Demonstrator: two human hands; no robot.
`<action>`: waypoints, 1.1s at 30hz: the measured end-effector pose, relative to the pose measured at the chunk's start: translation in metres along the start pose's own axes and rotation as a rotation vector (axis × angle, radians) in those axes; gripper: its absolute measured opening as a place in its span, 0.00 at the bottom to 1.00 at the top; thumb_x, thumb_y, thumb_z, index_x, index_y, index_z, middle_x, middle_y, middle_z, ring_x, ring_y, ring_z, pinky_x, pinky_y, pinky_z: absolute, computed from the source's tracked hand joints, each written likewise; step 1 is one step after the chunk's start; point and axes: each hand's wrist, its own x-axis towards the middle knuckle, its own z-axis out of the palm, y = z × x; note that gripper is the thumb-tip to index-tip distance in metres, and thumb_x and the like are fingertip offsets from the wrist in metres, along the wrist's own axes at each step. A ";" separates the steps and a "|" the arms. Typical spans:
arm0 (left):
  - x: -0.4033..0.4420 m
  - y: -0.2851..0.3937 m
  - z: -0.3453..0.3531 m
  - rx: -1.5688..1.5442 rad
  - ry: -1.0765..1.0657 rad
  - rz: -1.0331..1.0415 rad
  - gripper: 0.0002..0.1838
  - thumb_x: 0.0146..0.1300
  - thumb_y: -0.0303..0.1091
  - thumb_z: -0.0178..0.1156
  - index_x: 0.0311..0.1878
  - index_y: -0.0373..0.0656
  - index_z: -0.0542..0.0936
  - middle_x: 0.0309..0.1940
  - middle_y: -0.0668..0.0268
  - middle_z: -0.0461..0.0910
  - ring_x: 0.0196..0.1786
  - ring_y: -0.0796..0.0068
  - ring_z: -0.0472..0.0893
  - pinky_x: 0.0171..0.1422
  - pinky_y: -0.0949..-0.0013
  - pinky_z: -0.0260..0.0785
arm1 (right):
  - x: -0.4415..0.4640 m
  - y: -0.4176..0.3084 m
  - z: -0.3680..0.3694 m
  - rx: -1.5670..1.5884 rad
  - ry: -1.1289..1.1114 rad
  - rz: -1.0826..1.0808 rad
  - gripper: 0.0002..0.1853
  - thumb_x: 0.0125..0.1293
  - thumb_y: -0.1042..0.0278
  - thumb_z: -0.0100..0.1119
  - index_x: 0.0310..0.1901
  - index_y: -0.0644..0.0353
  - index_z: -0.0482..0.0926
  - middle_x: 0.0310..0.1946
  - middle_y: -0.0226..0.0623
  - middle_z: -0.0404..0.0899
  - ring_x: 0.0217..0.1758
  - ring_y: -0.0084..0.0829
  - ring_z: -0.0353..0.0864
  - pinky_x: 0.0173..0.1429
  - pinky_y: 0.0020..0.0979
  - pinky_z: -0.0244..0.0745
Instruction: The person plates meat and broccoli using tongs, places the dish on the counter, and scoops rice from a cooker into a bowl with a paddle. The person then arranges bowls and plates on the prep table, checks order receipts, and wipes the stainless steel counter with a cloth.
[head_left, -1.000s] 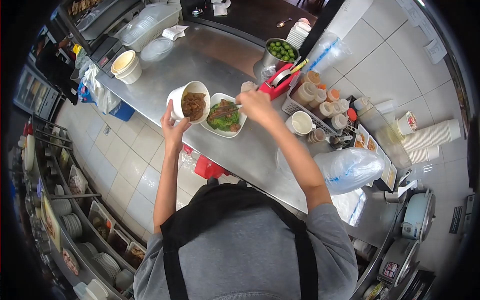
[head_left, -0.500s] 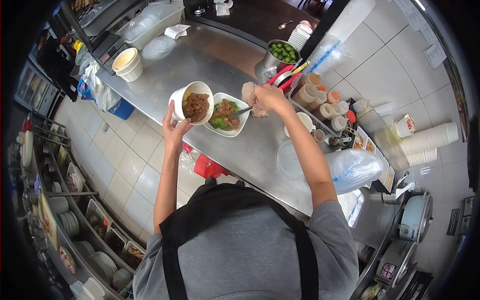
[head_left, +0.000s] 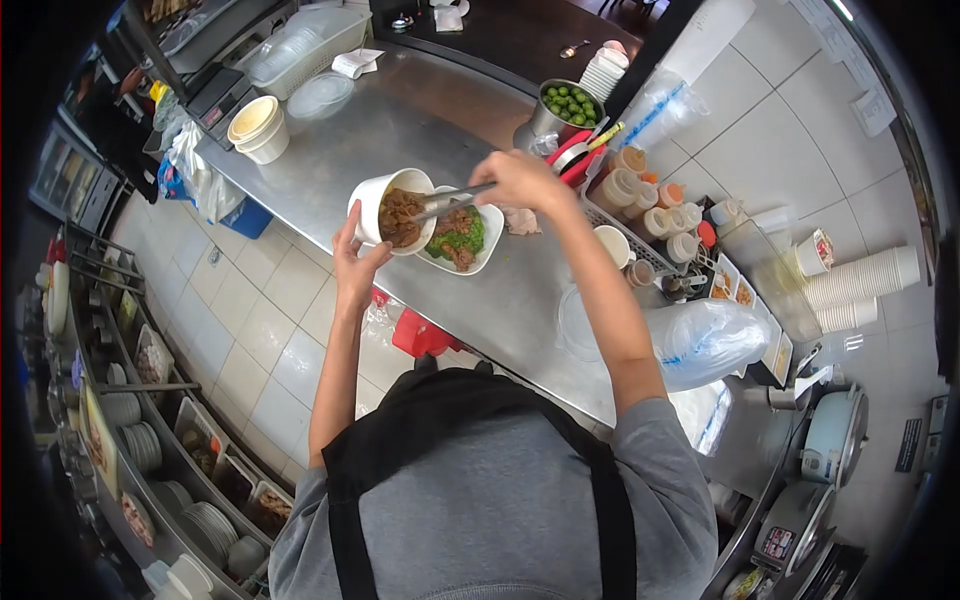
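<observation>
My left hand (head_left: 357, 265) grips a white paper tub (head_left: 370, 208) from its near left side, tilted toward the right. Brown chunks of meat (head_left: 401, 218) lie inside it. My right hand (head_left: 527, 182) is closed around metal tongs (head_left: 455, 200), whose tips reach into the tub among the meat. Just right of the tub, partly hidden by it and the tongs, a white square bowl (head_left: 495, 228) sits on the counter. Chopped greens (head_left: 466, 240) with brown meat on top fill it. A crumpled cloth (head_left: 521, 221) lies beyond the bowl's right side.
The steel counter (head_left: 330, 140) carries stacked white tubs (head_left: 260, 130) on the left. To the right stand a pot of green limes (head_left: 568, 104), a basket of sauce bottles (head_left: 640, 195), a plastic lid (head_left: 578, 322) and a filled plastic bag (head_left: 710, 342).
The tongs have moved left from the square bowl into the tub. My right hand shifted slightly left and up, and my left hand brought the tub a little right.
</observation>
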 end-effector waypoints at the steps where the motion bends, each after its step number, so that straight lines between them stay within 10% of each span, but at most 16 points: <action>1: 0.002 -0.001 0.001 0.056 -0.027 0.043 0.40 0.43 0.20 0.62 0.65 0.53 0.65 0.54 0.60 0.56 0.60 0.62 0.65 0.56 0.63 0.72 | 0.004 -0.009 0.013 -0.040 0.120 -0.022 0.14 0.46 0.61 0.68 0.38 0.51 0.82 0.35 0.42 0.81 0.43 0.42 0.80 0.46 0.38 0.74; 4: 0.007 -0.008 0.005 0.254 -0.050 0.169 0.42 0.41 0.21 0.63 0.65 0.55 0.65 0.51 0.62 0.58 0.59 0.66 0.63 0.67 0.64 0.55 | 0.000 -0.024 0.029 -0.114 0.178 -0.014 0.12 0.46 0.64 0.66 0.35 0.52 0.82 0.35 0.45 0.81 0.40 0.45 0.80 0.44 0.40 0.74; 18: 0.019 -0.030 0.006 0.328 0.052 0.232 0.41 0.43 0.21 0.61 0.65 0.53 0.64 0.57 0.58 0.54 0.60 0.57 0.66 0.56 0.63 0.71 | -0.037 0.004 0.033 -0.221 0.166 0.149 0.08 0.46 0.74 0.58 0.30 0.54 0.82 0.30 0.43 0.80 0.35 0.43 0.81 0.34 0.42 0.75; 33: 0.016 -0.019 0.005 0.313 -0.030 0.253 0.41 0.43 0.19 0.61 0.65 0.53 0.64 0.57 0.59 0.55 0.61 0.60 0.64 0.60 0.63 0.69 | 0.008 -0.018 0.022 -0.245 0.163 0.180 0.14 0.49 0.64 0.65 0.40 0.52 0.82 0.39 0.38 0.81 0.45 0.41 0.79 0.48 0.42 0.72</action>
